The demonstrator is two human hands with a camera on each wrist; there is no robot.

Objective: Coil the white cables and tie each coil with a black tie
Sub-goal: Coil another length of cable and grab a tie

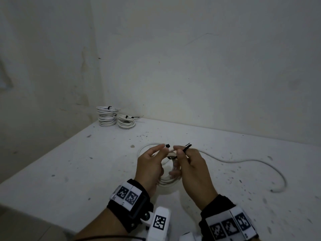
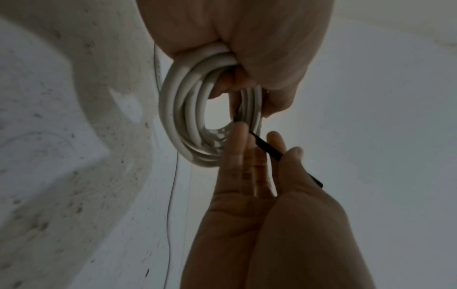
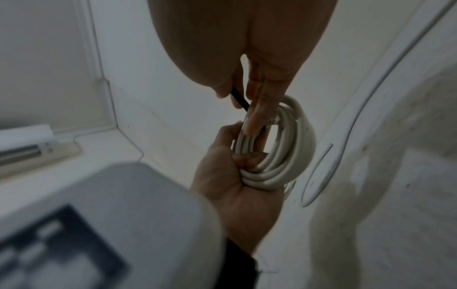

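Observation:
A small coil of white cable point(image 1: 169, 181) is held upright just above the white table point(image 1: 78, 171), between both hands. My left hand point(image 1: 156, 153) grips the coil point(image 2: 183, 117) with its fingers curled through the loop. A black tie point(image 1: 187, 147) goes round the coil's top strands, and its square head point(image 1: 167, 146) shows beside the left fingertips. My right hand point(image 1: 184, 153) pinches the tie's tail point(image 2: 267, 145) between thumb and forefinger, with the other fingers straight against the coil point(image 3: 284, 146). The tie's wrap around the strands is mostly hidden by fingers.
A loose white cable point(image 1: 243, 161) snakes over the table behind the hands and ends at the right point(image 1: 271, 190). Two stacks of tied coils point(image 1: 106, 116) point(image 1: 126, 121) stand in the far left corner against the wall. The table's left edge drops off nearby.

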